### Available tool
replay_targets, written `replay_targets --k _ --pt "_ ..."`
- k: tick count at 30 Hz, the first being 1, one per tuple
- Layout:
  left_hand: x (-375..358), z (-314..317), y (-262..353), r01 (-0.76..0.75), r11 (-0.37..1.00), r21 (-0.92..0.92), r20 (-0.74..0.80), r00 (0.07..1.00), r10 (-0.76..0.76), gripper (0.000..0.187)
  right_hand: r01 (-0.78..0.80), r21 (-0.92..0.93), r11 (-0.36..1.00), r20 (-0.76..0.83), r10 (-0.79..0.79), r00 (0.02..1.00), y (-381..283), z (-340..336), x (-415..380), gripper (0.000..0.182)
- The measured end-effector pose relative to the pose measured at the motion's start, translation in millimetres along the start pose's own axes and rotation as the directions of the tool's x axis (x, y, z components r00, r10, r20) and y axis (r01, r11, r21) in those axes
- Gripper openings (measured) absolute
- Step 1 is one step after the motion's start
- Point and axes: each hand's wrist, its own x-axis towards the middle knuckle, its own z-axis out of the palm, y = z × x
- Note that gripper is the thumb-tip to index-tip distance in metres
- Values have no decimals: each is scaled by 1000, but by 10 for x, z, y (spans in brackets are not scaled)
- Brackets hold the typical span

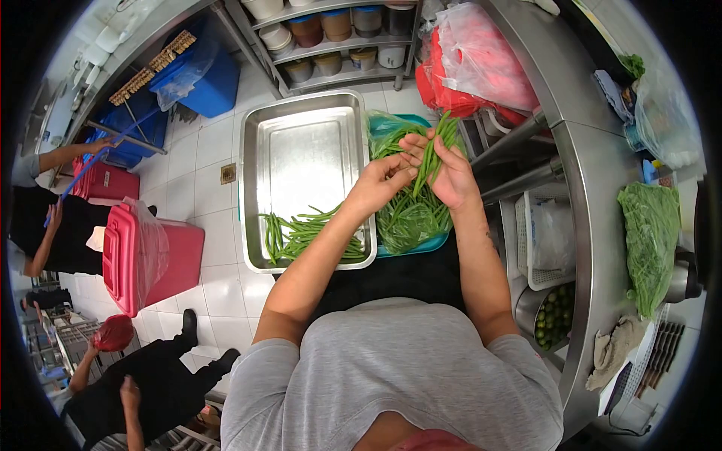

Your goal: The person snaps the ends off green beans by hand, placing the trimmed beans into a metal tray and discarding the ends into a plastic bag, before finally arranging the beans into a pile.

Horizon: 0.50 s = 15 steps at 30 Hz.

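Over a green-blue tray (431, 245), my right hand (456, 174) holds a small bunch of green beans (429, 159), with the thumb across them. My left hand (382, 179) meets the same bunch from the other side, its fingers curled and closed at the beans; its fingertips are partly hidden. Below both hands, a clear plastic bag (406, 225) with more green beans lies in the tray. To the left stands a large metal pan (301, 158), with a loose pile of green beans (320, 239) at its near end.
A steel counter (594, 165) runs along the right, with bagged leafy greens (648, 240) on it. Red and white bags (481, 60) lie ahead. A shelf of tubs (335, 26) stands behind the pan. Left are a red bin (162, 252), a blue bin (199, 83) and other people.
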Motion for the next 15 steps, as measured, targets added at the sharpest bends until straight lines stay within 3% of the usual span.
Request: replay_targets --k 5,7,8,10,13,15 --pt "57 90 -10 -43 961 273 -207 973 103 18 47 -77 996 -38 -50 998 48 62 -23 17" --pt "76 161 83 38 896 442 -313 943 115 22 104 -275 956 -105 -138 985 134 146 -25 17" --pt "139 196 -45 33 943 331 -379 920 101 23 124 -371 920 -131 -184 974 188 198 -35 17" --pt "345 213 -467 -3 995 100 -498 866 53 25 178 -397 900 -138 -250 958 299 303 -62 17" --pt "401 53 -535 129 991 43 -486 869 -92 22 197 -421 885 -132 -275 953 227 454 -94 18" --pt "275 0 -382 143 960 243 -379 924 -41 21 164 -406 899 -156 -245 957 152 394 -74 19"
